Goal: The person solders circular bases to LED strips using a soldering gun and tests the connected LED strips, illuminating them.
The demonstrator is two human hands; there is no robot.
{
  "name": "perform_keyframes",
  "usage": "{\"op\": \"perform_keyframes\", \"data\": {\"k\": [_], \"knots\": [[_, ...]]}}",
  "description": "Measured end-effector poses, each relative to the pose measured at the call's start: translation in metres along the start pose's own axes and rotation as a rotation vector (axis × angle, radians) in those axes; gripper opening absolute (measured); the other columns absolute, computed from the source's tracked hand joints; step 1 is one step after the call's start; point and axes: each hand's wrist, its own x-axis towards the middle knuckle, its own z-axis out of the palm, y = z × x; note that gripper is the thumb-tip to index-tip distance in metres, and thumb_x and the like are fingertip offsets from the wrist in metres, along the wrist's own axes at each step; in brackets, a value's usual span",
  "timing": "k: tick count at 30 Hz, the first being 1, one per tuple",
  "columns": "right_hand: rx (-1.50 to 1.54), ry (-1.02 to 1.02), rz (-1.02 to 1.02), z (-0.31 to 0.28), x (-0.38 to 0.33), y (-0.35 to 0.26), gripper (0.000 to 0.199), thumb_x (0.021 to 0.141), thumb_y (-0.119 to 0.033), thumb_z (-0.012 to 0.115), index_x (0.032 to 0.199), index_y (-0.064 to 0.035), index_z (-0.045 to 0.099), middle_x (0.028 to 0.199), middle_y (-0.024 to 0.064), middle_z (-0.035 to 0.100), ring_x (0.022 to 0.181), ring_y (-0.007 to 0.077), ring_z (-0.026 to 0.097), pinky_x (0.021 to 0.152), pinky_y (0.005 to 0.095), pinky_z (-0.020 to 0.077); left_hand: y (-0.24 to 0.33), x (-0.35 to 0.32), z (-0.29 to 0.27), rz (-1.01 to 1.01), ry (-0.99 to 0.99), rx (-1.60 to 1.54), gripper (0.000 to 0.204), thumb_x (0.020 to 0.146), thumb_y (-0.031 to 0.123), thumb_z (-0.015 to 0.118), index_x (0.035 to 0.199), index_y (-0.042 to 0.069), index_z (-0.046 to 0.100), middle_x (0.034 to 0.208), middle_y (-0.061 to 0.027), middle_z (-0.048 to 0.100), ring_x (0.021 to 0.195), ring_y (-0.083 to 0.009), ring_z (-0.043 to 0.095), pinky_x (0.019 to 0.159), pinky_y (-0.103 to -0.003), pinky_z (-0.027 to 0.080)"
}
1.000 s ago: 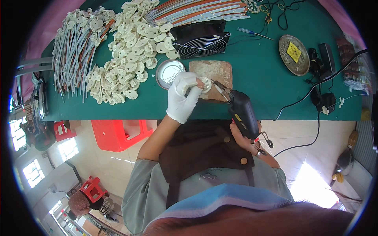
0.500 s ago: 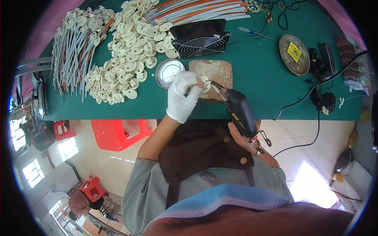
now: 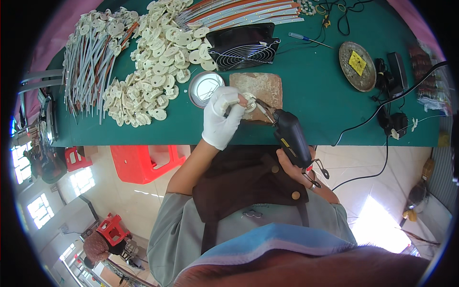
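My left hand (image 3: 222,118), in a white glove with a bare fingertip showing, pinches a small round cream plastic disc (image 3: 250,107) at the near left of a worn brown block (image 3: 267,85). My right hand (image 3: 292,168) is wrapped round a black soldering gun (image 3: 292,136). The gun's tip touches or nearly touches the disc; which of the two I cannot tell. Just beyond my left hand stands a shallow round tin (image 3: 192,92) with thin wire pieces in it.
A heap of cream discs (image 3: 158,71) and a bundle of thin strips (image 3: 88,71) cover the left side. Behind the block stands a black fan (image 3: 244,45). To the right lie a screwdriver (image 3: 301,37), an oval dish (image 3: 351,79) with a yellow sponge (image 3: 357,63), and black cables (image 3: 363,118).
Hardly anything differs. The soldering gun has shifted very slightly in my right hand; my left hand and the disc keep their place.
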Motion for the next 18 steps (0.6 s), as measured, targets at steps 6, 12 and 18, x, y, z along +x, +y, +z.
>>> {"op": "perform_keyframes", "data": {"k": [6, 12, 18], "knots": [[-0.037, 0.068, -0.131, 0.002, 0.0, 0.003, 0.03, 0.072, -0.011, 0.073, 0.097, 0.0003, 0.06, 0.076, 0.0088, 0.063, 0.061, 0.0185, 0.064, 0.059, 0.0286, 0.051, 0.001, 0.001, 0.0, -0.006, 0.002, -0.009, 0.014, 0.082, -0.002, 0.062, 0.091, 0.008, 0.057, 0.089, -0.0049, 0.054, 0.078, -0.0164, 0.054, 0.068, -0.026, 0.044], [0.088, 0.04, 0.148, 0.001, -0.01, 0.01, 0.032, 0.074, -0.013, 0.072, 0.1, 0.0011, 0.061, 0.077, 0.0091, 0.064, 0.065, 0.0153, 0.064, 0.06, 0.0276, 0.0502, 0.003, 0.001, -0.001, 0.01, 0.006, 0.019, 0.015, 0.082, -0.003, 0.062, 0.091, 0.008, 0.057, 0.089, -0.0045, 0.054, 0.077, -0.0158, 0.054, 0.067, -0.026, 0.044], [0.208, -0.007, 0.335, 0.003, -0.019, 0.026, 0.031, 0.078, -0.014, 0.07, 0.104, 0.0009, 0.061, 0.079, 0.0076, 0.064, 0.07, 0.0152, 0.063, 0.065, 0.0273, 0.0503, 0.004, 0.001, -0.001, 0.011, 0.007, 0.052, 0.015, 0.08, -0.003, 0.062, 0.089, 0.008, 0.057, 0.089, -0.0045, 0.055, 0.074, -0.0144, 0.053, 0.063, -0.024, 0.044]]}}
